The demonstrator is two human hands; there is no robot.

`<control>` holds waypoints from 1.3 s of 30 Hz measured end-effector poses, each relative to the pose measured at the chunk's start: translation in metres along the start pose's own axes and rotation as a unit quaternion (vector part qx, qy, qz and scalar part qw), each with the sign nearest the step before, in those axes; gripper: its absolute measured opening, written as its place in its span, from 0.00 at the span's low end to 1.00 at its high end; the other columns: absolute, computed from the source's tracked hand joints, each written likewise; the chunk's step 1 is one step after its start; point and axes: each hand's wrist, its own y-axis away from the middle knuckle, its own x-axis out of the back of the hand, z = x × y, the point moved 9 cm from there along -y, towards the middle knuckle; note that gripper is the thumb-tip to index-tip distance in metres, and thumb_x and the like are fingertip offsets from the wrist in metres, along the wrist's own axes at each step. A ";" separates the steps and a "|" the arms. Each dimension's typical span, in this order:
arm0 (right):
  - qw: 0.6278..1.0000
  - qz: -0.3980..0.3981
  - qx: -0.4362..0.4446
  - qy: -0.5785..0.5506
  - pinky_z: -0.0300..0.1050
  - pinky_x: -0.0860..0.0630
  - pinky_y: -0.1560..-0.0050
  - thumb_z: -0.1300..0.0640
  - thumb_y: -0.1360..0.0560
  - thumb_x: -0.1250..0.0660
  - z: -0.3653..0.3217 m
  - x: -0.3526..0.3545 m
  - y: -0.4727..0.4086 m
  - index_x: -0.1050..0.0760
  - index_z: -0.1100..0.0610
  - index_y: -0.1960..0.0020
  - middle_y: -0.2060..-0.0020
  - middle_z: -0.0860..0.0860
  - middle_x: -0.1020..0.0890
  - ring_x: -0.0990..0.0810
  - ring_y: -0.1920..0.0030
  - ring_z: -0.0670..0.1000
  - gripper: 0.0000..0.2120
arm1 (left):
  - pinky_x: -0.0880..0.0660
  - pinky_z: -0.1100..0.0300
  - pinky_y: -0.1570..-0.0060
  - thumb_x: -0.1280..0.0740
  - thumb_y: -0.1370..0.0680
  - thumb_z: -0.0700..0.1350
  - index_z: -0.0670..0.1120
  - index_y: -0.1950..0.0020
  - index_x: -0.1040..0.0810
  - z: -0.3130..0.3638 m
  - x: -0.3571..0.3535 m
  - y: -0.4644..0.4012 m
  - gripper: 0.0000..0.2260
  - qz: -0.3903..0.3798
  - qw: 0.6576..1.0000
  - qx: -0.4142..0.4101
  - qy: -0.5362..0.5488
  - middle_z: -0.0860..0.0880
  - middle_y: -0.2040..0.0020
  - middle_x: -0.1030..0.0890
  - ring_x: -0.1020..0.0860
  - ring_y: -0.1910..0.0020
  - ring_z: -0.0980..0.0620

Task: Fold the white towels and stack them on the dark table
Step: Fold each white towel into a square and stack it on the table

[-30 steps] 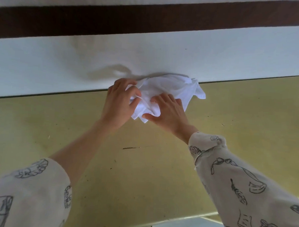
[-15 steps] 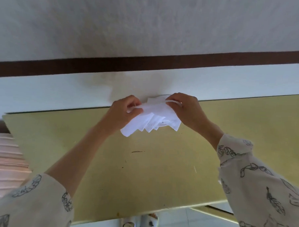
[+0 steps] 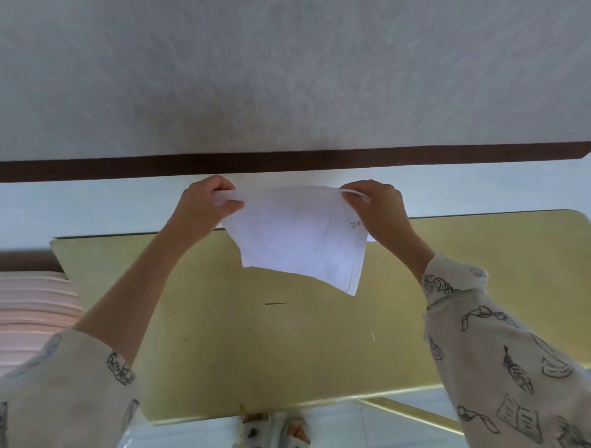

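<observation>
Cloth was the whole matter here: a thin white fabric towel [image 3: 298, 234] hung in the air above the yellow-olive flat-topped desk [image 3: 282, 341], stretched between two hands and touching nothing below it that I could see. From my remote seat I judged it light, limp and easily creased, not slippery, and with nothing fragile about it. It sagged a little along the top edge and its lower edge dangled unevenly, the right corner hanging lowest. A small reddish mark showed near its right side. I reckoned the top corners were the proper places to hold it, since a grip there lets the weight of the cloth pull it flat.

The left hand [image 3: 208, 203] pinched the upper left corner, its fingers curled round a bunched bit of fabric. The right hand [image 3: 378, 205] did likewise at the upper right corner, where a rolled hem stuck out past the knuckles. Both forearms reached forward and up from cream sleeves printed with dark line drawings, and the hands sat level with each other. Beyond them a dark brown band [image 3: 290, 161] ran along a pale wall. I saw no folded stack, so I judged the folding barely begun.
</observation>
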 end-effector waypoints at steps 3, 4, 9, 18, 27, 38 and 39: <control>1.000 0.011 -0.003 -0.020 0.37 0.30 0.48 0.60 0.24 0.37 -0.005 0.005 0.004 0.18 0.57 0.48 0.49 0.52 0.17 0.21 0.48 0.50 0.10 | 0.33 0.69 0.63 0.32 0.25 0.41 0.44 0.52 0.26 0.005 0.012 0.004 0.05 0.005 1.000 -0.013 0.022 0.48 0.55 0.24 0.28 0.57 0.51; 1.000 0.008 -0.004 -0.030 0.35 0.31 0.49 0.60 0.24 0.36 -0.005 0.005 0.007 0.18 0.56 0.48 0.49 0.52 0.17 0.22 0.48 0.49 0.09 | 0.32 0.70 0.62 0.32 0.25 0.40 0.44 0.51 0.25 0.002 0.012 0.006 0.05 0.003 0.999 -0.007 0.036 0.48 0.55 0.24 0.27 0.57 0.51; 0.995 -0.084 -0.022 -0.048 0.33 0.30 0.54 0.62 0.25 0.36 0.010 -0.017 0.037 0.18 0.57 0.48 0.53 0.52 0.17 0.23 0.56 0.43 0.09 | 0.30 0.65 0.59 0.31 0.26 0.39 0.45 0.55 0.22 -0.042 -0.015 0.036 0.02 -0.087 0.990 0.071 0.088 0.50 0.61 0.21 0.25 0.61 0.51; 0.949 -0.288 -0.127 -0.025 0.27 0.30 0.62 0.63 0.27 0.34 0.100 -0.116 0.133 0.18 0.61 0.49 0.54 0.54 0.16 0.22 0.62 0.43 0.09 | 0.29 0.63 0.57 0.30 0.27 0.39 0.47 0.59 0.21 -0.144 -0.116 0.127 0.04 -0.329 0.921 0.207 0.035 0.49 0.60 0.20 0.23 0.59 0.52; 0.944 -0.237 -0.217 -0.068 0.36 0.40 0.73 0.60 0.27 0.34 0.154 -0.143 0.133 0.26 0.63 0.67 0.75 0.50 0.31 0.37 0.73 0.45 0.11 | 0.24 0.59 0.53 0.35 0.23 0.41 0.44 0.55 0.22 -0.180 -0.142 0.123 0.03 -0.199 0.933 0.272 0.126 0.49 0.58 0.20 0.22 0.57 0.50; 0.951 -0.117 -0.278 -0.063 0.41 0.46 0.71 0.58 0.24 0.39 0.199 -0.165 0.101 0.43 0.54 0.73 0.77 0.49 0.40 0.43 0.73 0.46 0.21 | 0.24 0.49 0.46 0.32 0.25 0.46 0.45 0.49 0.21 -0.213 -0.161 0.085 0.07 -0.109 0.952 0.280 0.065 0.47 0.55 0.19 0.22 0.55 0.49; 0.950 -0.114 -0.282 -0.063 0.41 0.46 0.71 0.58 0.23 0.40 0.201 -0.166 0.101 0.42 0.54 0.72 0.76 0.49 0.39 0.42 0.73 0.47 0.21 | 0.24 0.48 0.45 0.33 0.24 0.45 0.45 0.49 0.21 -0.214 -0.161 0.084 0.07 -0.110 0.951 0.281 0.064 0.46 0.54 0.19 0.21 0.53 0.48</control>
